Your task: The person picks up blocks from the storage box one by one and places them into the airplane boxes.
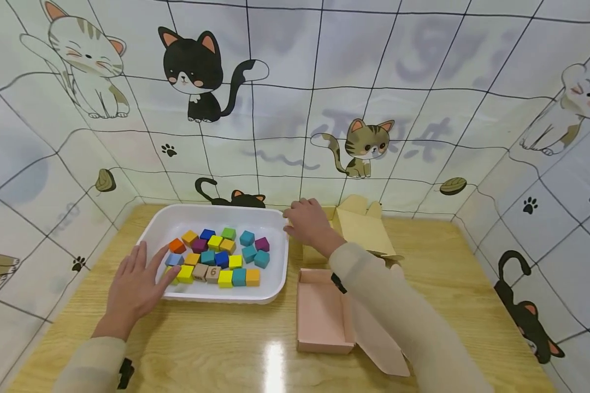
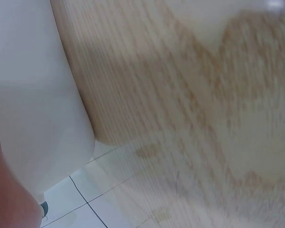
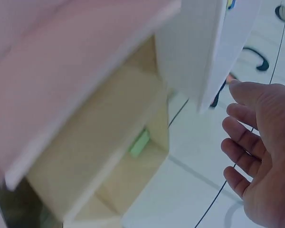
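A white tray (image 1: pixel 277 273) holds several coloured cubes (image 1: pixel 221 259), one of the wooden ones marked with a 6. My left hand (image 1: pixel 135 286) lies at the tray's near left rim, fingers straight and spread, thumb over the cubes. The left wrist view catches only a bit of that hand beside the tray's outer wall (image 2: pixel 33 118). My right hand (image 1: pixel 310 221) is between the tray's right rim and an open yellow box (image 1: pixel 317 255). In the right wrist view its fingers (image 3: pixel 247 154) curl loosely around nothing. Inside the yellow box lies a green block (image 3: pixel 140 143).
An open pink box (image 1: pixel 323 311) stands in front of the yellow one, its lid (image 1: pixel 378 333) spread to the right under my right forearm. The wooden table (image 1: pixel 226 344) meets a cat-patterned cloth wall (image 1: pixel 285 120) at the back and sides.
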`<state>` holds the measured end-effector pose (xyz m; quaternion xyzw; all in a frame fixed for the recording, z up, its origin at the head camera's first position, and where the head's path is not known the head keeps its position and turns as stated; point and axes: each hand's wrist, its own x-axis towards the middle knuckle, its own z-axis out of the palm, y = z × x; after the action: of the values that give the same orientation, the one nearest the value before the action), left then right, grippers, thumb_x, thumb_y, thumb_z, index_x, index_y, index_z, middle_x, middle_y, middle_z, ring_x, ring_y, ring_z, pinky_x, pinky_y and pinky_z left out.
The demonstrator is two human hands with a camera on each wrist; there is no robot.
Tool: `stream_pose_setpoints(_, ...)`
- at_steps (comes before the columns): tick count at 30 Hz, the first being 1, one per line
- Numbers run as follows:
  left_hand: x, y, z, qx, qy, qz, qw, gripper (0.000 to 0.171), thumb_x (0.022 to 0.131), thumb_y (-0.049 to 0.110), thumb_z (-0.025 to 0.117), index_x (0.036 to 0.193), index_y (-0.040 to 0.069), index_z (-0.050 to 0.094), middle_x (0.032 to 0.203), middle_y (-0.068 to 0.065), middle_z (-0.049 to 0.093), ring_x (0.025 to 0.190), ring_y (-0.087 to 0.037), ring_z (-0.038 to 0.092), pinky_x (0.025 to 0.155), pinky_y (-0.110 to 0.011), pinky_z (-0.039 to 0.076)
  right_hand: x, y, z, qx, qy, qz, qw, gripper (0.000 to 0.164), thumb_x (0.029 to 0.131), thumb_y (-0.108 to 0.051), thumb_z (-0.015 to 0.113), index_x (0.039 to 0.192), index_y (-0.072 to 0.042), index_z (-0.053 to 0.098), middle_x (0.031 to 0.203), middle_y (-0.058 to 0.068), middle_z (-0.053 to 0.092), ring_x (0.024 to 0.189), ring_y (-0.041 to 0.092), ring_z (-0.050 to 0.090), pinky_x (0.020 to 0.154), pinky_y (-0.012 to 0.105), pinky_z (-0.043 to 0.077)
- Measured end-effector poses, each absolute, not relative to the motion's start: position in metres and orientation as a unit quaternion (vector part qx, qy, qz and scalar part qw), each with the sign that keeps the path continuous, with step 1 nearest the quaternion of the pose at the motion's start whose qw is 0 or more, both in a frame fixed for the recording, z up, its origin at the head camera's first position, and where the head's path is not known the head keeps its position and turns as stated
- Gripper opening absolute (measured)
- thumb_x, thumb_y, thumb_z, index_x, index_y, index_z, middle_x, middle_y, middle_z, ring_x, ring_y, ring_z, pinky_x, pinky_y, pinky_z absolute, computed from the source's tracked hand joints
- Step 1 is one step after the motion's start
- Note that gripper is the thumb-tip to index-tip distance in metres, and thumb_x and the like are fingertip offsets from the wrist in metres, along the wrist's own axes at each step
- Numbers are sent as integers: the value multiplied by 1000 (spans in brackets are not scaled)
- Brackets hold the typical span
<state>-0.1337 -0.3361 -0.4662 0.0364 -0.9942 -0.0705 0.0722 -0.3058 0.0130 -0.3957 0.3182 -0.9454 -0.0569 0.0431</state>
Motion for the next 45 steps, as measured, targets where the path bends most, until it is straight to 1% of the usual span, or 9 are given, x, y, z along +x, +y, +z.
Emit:
stream_pose_setpoints(4,-133,-337,-468,37,-994,-69,74,71,90,62,28,145,18,23,150,-29,7,137,-46,7,108,-64,10,-287,-6,-404,346,-937,-44,25,38,85,-46,59,116,-25,62,111,-4,61,106,19,51,102,41,37)
stream_pose_setpoints(7,-133,-336,-469,35,-994,-71,73,71,90,62,28,145,18,23,149,-29,7,137,-46,7,107,-64,10,-276,-18,-411,356,-933,-49,10,38,83,-49,58,113,-27,64,104,-5,61,104,17,51,104,43,35)
stream_pose_setpoints(11,-133,-336,-468,32,-994,-69,76,70,90,62,28,145,18,23,149,-29,8,137,-46,7,107,-64,11,-268,-28,-420,347,-935,-73,2,39,81,-55,57,107,-27,66,98,-6,61,104,18,48,107,45,30)
stream_pose_setpoints(15,-134,-337,-467,32,-994,-65,79,70,90,61,28,145,18,23,150,-29,7,137,-46,6,107,-64,11,-264,-33,-427,330,-939,-92,0,43,79,-59,57,104,-25,67,99,-5,62,104,19,46,109,45,26)
stream_pose_setpoints(21,-133,-339,-466,38,-994,-64,80,70,90,62,28,145,19,23,150,-28,6,137,-45,7,108,-64,10,-260,-39,-434,332,-940,-77,-9,42,78,-58,60,100,-22,68,98,-4,63,98,19,45,108,43,27)
stream_pose_setpoints(31,-133,-336,-466,35,-994,-67,83,70,90,62,28,145,17,25,150,-28,8,137,-45,7,107,-64,11,-262,-41,-444,318,-944,-91,-15,44,77,-57,62,100,-21,69,101,-4,65,99,19,46,108,41,29)
stream_pose_setpoints(36,-133,-336,-467,33,-994,-63,87,70,90,62,29,145,18,25,150,-28,8,138,-45,6,107,-64,11,-262,-42,-443,323,-942,-93,-15,42,76,-57,63,97,-21,70,101,-3,65,99,18,46,107,41,31)
stream_pose_setpoints(41,-132,-338,-469,31,-993,-71,91,69,91,60,29,144,17,27,150,-29,9,138,-45,7,108,-63,11,-260,-42,-443,331,-939,-89,-13,38,77,-55,62,90,-20,69,98,-3,65,97,19,45,105,40,31)
stream_pose_setpoints(45,-132,-338,-469,32,-992,-75,95,68,91,60,30,144,16,27,150,-28,9,138,-44,8,108,-63,10,-259,-42,-441,330,-940,-82,-7,40,77,-54,62,95,-20,69,99,-2,64,99,20,45,105,41,30)
